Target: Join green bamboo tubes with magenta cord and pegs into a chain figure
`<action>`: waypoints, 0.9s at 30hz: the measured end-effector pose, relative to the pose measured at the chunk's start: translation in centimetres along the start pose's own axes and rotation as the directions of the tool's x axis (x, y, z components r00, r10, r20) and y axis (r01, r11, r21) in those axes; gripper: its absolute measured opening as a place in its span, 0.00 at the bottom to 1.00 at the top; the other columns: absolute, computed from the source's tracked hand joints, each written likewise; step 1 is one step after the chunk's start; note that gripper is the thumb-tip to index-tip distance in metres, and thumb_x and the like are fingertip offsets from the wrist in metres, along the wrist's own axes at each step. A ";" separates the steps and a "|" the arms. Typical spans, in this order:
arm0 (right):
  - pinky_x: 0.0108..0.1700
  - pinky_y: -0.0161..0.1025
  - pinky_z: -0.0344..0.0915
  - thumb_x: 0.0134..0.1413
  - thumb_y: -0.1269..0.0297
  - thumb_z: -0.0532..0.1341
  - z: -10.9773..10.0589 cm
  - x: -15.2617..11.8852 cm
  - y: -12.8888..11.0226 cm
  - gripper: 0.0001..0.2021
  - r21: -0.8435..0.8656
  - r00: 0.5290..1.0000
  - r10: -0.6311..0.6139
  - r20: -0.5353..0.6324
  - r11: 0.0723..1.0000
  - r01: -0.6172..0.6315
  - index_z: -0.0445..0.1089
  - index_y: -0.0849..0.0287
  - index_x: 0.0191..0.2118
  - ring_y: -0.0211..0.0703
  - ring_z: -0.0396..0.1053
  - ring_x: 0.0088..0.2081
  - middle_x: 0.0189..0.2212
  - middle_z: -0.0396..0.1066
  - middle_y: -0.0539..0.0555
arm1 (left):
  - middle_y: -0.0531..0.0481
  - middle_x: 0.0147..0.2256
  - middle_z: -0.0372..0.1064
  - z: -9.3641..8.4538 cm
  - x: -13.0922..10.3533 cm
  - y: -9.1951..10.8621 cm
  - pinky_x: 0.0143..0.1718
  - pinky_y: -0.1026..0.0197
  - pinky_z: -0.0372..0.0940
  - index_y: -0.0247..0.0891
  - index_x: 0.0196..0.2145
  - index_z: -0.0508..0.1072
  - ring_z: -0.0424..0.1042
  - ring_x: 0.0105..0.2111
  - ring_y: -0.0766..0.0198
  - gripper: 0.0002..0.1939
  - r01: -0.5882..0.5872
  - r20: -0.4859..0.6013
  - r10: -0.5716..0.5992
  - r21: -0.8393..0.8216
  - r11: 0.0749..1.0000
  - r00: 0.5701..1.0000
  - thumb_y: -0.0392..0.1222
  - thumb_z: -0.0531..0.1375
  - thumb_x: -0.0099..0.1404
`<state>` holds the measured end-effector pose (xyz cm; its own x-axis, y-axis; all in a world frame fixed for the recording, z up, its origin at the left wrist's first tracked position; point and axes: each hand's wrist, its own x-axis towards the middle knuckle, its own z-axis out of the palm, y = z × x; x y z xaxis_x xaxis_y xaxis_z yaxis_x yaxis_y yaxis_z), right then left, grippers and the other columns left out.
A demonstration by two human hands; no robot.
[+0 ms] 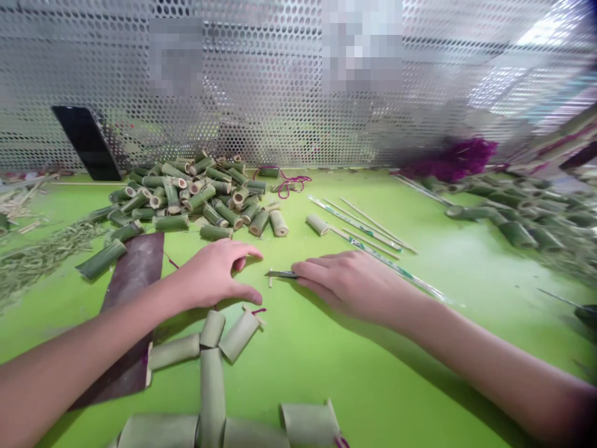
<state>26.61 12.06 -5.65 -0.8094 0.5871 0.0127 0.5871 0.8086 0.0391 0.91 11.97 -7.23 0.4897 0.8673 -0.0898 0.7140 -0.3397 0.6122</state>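
My right hand (347, 280) is closed around a small knife, its dark blade (280, 274) pointing left and low over the green tabletop. By the blade tip lies a short thin stick piece (270, 281). My left hand (219, 274) hovers to the left, thumb and fingers curved apart with nothing between them. Below it, cut bamboo tubes are joined into a jointed figure: an upright tube (212, 389), a side tube (175, 351), and a slanted tube (240, 336) with a stick and purple thread at its end. More joined tubes (158, 430) run along the bottom edge.
A heap of short bamboo tubes (191, 196) sits at back left, near a leaning phone (88, 143). Dark sandpaper-like sheet (133, 274) lies under my left arm. Wrapped sticks (392, 267) and a single tube (317, 224) are beyond my right hand. Perforated metal (280, 124) stands behind.
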 end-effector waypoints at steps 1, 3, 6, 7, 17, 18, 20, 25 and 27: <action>0.27 0.37 0.48 0.74 0.63 0.50 0.0 0.0 0.0 0.14 0.004 1.000 0.007 0.001 1.000 -0.007 0.70 0.58 0.38 0.36 0.62 0.22 0.25 0.72 0.48 | 0.53 0.34 0.66 0.0 0.0 0.0 0.33 0.59 0.59 0.43 0.55 0.76 0.66 0.33 0.58 0.39 -0.001 0.005 0.001 0.000 1.000 1.000 0.66 0.70 0.51; 0.27 0.38 0.47 0.73 0.63 0.51 0.0 0.0 0.1 0.13 0.001 1.000 -0.006 0.010 1.000 0.006 0.70 0.58 0.39 0.36 0.63 0.22 0.26 0.72 0.49 | 0.54 0.33 0.66 0.0 0.0 0.0 0.32 0.59 0.59 0.43 0.55 0.76 0.66 0.32 0.59 0.38 0.001 0.007 -0.001 0.000 1.000 1.000 0.65 0.71 0.50; 0.27 0.38 0.46 0.73 0.62 0.51 0.0 0.0 0.1 0.12 -0.003 1.000 -0.022 0.011 1.000 0.022 0.71 0.57 0.41 0.37 0.64 0.23 0.27 0.73 0.49 | 0.55 0.33 0.65 0.0 0.0 -0.1 0.32 0.60 0.59 0.44 0.54 0.76 0.66 0.32 0.59 0.38 -0.003 -0.008 0.003 -0.004 1.000 1.000 0.65 0.72 0.50; 0.27 0.38 0.47 0.73 0.62 0.51 0.0 0.0 0.2 0.13 0.000 1.000 -0.015 0.004 1.000 0.015 0.71 0.57 0.41 0.36 0.64 0.23 0.26 0.73 0.49 | 0.55 0.33 0.65 0.0 0.0 -0.1 0.32 0.60 0.59 0.43 0.54 0.76 0.66 0.32 0.60 0.38 -0.004 -0.012 0.004 -0.005 1.000 1.000 0.65 0.71 0.50; 0.27 0.38 0.48 0.75 0.59 0.47 0.2 -0.7 1.2 0.18 0.028 1.000 -0.020 -0.014 0.999 0.020 0.72 0.57 0.41 0.36 0.63 0.22 0.25 0.72 0.49 | 0.54 0.34 0.66 0.0 -0.2 -0.1 0.33 0.60 0.58 0.43 0.54 0.77 0.65 0.33 0.60 0.37 -0.014 -0.019 0.015 0.007 1.000 1.000 0.65 0.71 0.51; 0.27 0.38 0.48 0.75 0.58 0.47 0.2 -0.7 1.3 0.18 0.030 1.000 -0.018 -0.014 0.999 0.019 0.72 0.57 0.41 0.36 0.63 0.22 0.24 0.72 0.49 | 0.54 0.34 0.66 0.0 -0.2 -0.1 0.33 0.60 0.58 0.43 0.54 0.77 0.65 0.32 0.60 0.37 -0.013 -0.016 0.013 0.007 1.000 1.000 0.65 0.71 0.51; 0.27 0.38 0.47 0.74 0.59 0.48 0.2 -0.4 1.1 0.16 0.009 1.000 -0.027 -0.009 1.000 0.027 0.72 0.57 0.41 0.37 0.63 0.22 0.24 0.71 0.48 | 0.54 0.33 0.66 0.0 -0.2 -0.1 0.32 0.60 0.58 0.43 0.54 0.77 0.65 0.32 0.60 0.37 -0.014 -0.014 0.014 0.011 1.000 1.000 0.65 0.71 0.51; 0.28 0.38 0.45 0.73 0.60 0.51 -0.1 1.0 -0.2 0.14 -0.011 0.999 -0.036 -0.002 0.999 0.036 0.71 0.57 0.43 0.37 0.64 0.23 0.26 0.73 0.49 | 0.54 0.33 0.66 -0.1 -0.2 0.2 0.33 0.60 0.59 0.44 0.54 0.77 0.65 0.32 0.60 0.36 -0.033 -0.023 0.034 0.031 0.999 0.999 0.64 0.71 0.52; 0.28 0.38 0.45 0.73 0.60 0.51 -0.1 1.2 -0.5 0.13 0.002 1.000 -0.021 0.005 1.000 0.021 0.71 0.57 0.44 0.37 0.65 0.24 0.28 0.74 0.49 | 0.53 0.33 0.66 -0.1 -0.2 0.4 0.34 0.60 0.59 0.45 0.54 0.78 0.66 0.32 0.60 0.35 -0.049 -0.014 0.050 0.037 0.998 0.999 0.65 0.70 0.54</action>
<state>25.33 12.31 -5.57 -0.8216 0.5700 0.0066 0.5698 0.8209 0.0378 1.04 11.74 -6.88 0.5175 0.8543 -0.0480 0.7072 -0.3955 0.5860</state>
